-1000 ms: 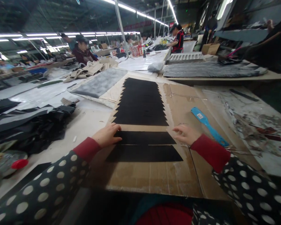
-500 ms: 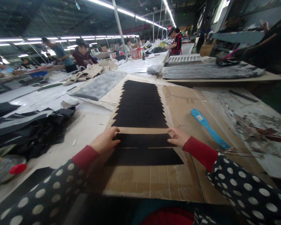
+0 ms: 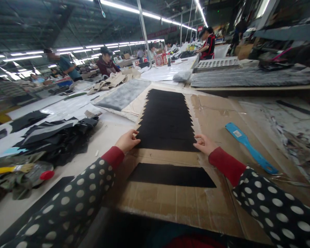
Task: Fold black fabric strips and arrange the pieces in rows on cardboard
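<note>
Past the far edge of our bench [image 3: 108, 132], we had a long white table [image 3: 160, 72] running back into the room, with a grey pole [image 3: 144, 31] rising near it. Above us spread a dark ceiling [image 3: 28, 20], crossed by rows of white tube lights [image 3: 121, 6]. A dim red banner [image 3: 161, 33] hung far back. Beyond the bench's far right corner we saw a blue-grey shelf [image 3: 289, 33] and a bright strip [image 3: 262, 8], window or lamp, we couldn't tell.

Workshop: strip lights [image 3: 121, 7], long worktables [image 3: 158, 73]
</note>
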A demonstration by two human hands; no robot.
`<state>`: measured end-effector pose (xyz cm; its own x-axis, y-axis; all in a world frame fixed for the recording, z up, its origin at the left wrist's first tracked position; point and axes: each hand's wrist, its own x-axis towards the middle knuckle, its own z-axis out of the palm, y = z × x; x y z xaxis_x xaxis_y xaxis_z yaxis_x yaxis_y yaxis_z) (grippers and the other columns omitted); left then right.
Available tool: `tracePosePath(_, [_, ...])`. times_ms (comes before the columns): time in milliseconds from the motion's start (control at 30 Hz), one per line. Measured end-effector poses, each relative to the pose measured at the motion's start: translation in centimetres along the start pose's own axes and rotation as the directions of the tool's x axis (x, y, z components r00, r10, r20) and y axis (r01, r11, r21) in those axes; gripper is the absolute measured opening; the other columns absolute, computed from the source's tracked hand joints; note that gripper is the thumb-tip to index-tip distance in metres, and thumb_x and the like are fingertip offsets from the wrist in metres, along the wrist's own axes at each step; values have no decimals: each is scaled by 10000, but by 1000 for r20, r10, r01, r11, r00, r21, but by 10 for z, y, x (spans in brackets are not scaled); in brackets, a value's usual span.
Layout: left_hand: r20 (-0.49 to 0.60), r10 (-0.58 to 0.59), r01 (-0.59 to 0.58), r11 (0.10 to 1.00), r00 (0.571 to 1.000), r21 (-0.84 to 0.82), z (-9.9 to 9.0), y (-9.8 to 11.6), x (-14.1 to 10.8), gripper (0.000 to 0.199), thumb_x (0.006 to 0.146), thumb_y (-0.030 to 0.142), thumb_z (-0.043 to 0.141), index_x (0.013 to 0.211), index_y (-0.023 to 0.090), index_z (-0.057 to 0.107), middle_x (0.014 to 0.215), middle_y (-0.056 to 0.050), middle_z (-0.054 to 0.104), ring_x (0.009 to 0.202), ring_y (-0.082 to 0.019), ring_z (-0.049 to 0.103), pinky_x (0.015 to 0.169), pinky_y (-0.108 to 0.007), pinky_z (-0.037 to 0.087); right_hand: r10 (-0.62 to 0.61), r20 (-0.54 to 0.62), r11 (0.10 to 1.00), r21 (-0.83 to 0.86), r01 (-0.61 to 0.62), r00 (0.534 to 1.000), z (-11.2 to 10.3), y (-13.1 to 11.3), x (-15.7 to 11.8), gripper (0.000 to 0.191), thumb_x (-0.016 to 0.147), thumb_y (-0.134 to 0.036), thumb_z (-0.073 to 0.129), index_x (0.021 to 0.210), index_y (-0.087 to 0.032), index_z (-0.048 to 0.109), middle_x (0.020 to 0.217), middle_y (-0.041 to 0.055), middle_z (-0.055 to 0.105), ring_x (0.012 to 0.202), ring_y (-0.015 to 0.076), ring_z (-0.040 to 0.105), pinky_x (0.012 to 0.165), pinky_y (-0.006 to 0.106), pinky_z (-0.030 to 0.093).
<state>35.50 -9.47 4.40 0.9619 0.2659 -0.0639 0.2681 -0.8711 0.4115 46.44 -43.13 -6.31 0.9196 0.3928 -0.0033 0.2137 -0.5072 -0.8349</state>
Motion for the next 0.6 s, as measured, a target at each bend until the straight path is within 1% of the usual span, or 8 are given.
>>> tracePosePath(133, [14,3,-3,1000,1000,20,1,-1,0,372,663,360,534,987,185,485,629,41,559,580,-126,526,544,-231,356,20,-58,1000,-13,-20,998,1,-4,-4,361,663,-274,550,997,-163,473,570,-41,524,493,94,463,502,232,366])
tracePosePath(233, [19,-9,8,999,1000,43,2,-1,2,369,658,358,543,978,184,484,623,43,555,582,-128,528,545,-230,354,35,-74,999,-35,-38,997,1,-9,-5,343,653,-234,560,977,-168,473,542,-55,515,484,91,459,507,226,364])
tracePosePath(400, [6,-10,10,996,1000,88,3,-2,3,343,664,352,545,960,190,482,624,42,552,587,-130,530,536,-227,343,62,-75,996,-61,-66,995,1,-12,-3,341,647,-206,567,971,-166,467,529,-63,516,484,91,467,518,223,360])
tracePosePath(600, [-6,-4,5,990,1000,140,2,1,1,299,677,345,541,929,194,490,641,37,553,606,-131,530,552,-228,346,67,-41,996,-55,-69,997,1,-11,-3,334,646,-197,560,967,-175,467,521,-66,506,453,84,444,485,221,350])
